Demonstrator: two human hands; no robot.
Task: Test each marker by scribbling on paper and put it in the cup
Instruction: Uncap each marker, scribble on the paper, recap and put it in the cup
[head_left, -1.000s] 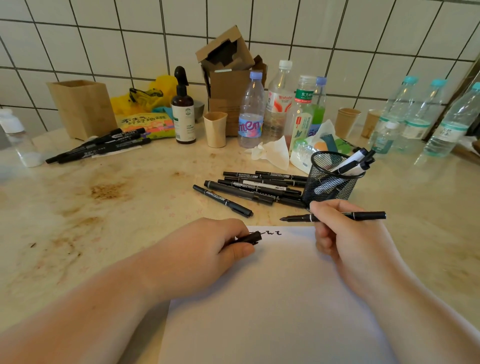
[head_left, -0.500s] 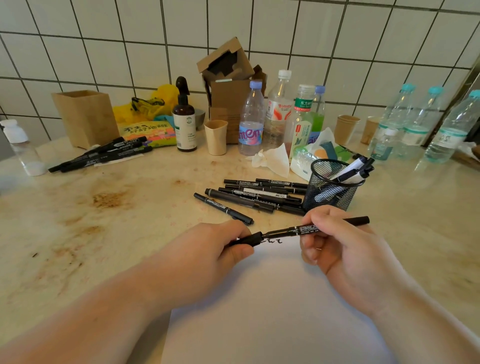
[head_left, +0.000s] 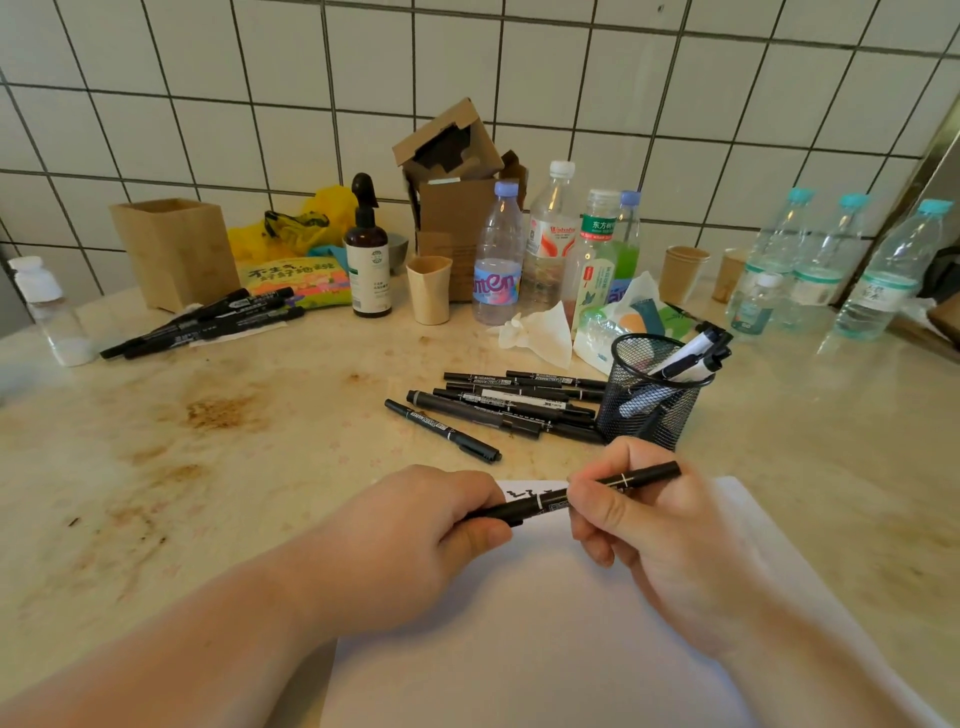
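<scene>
Marker in hand: the black marker (head_left: 558, 501) lay nearly level above the far edge of the paper, its barrel tilted up toward 2 o'clock.
Left hand: the left hand (head_left: 415, 535) was curled around the marker's left end, thumb and fingers pinching it.
Right hand: the right hand (head_left: 649, 525) gripped the barrel's right half, fingers wrapped over it, the tail sticking out past the knuckles.
Paper: the white paper sheet (head_left: 545, 639) lay on the stained counter (head_left: 208, 467) under both hands; a black scribble (head_left: 527, 491) showed at its far edge, just behind the marker.
Cup: the black mesh cup (head_left: 652, 392) stood at 12 o'clock from the right hand, close by, with several markers leaning inside.
Loose markers: a pile of black markers (head_left: 498, 402) lay just left of the cup, at 12 o'clock from the left hand.
Second group: more markers (head_left: 208, 322) lay well apart at 10 o'clock, before a wooden box (head_left: 174, 252).
</scene>
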